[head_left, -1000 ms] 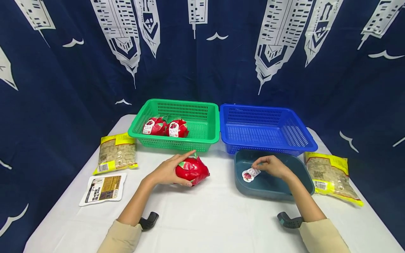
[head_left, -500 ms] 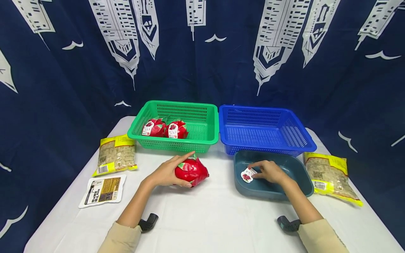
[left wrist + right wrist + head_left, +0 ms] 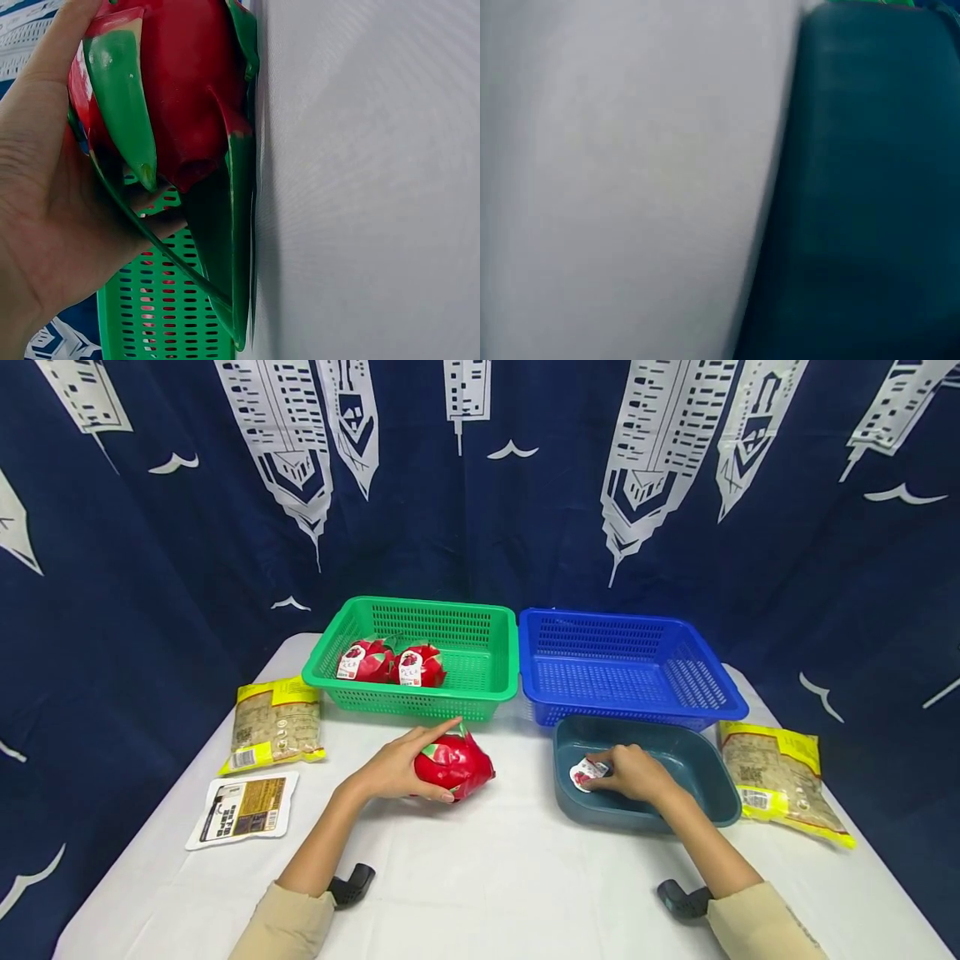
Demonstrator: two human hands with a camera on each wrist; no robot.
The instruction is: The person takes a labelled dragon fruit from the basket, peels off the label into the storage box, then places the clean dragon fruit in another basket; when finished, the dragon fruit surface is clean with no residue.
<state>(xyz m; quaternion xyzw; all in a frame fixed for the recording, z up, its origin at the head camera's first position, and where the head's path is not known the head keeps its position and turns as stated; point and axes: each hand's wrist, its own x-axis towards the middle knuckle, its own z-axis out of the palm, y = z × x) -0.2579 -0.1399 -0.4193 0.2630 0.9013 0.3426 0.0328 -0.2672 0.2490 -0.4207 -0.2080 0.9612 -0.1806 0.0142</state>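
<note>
On the white table, my left hand (image 3: 397,768) grips a red dragon fruit (image 3: 457,767) with green-tipped scales, thumb at its near side and index finger over its top. In the left wrist view, the fruit (image 3: 180,90) lies against the palm, and the farther fingers are partly hidden behind it. My right hand (image 3: 636,774) reaches into a dark teal basin (image 3: 690,752), thumb and index finger curled at the edges of a white label (image 3: 582,772) with a red fruit picture. The right wrist view shows only the basin's outer wall (image 3: 877,187) and tablecloth.
Behind stand a green basket (image 3: 472,652) holding two labelled dragon fruits (image 3: 422,665) and a blue basket (image 3: 600,672). Yellow-edged bags lie at left (image 3: 276,727) and right (image 3: 780,777). A flat white packet (image 3: 243,810) lies front left.
My right thumb and index finger have moved left over the label and now close in on its edges. The label has shifted slightly left. My left hand stays on the dragon fruit.
</note>
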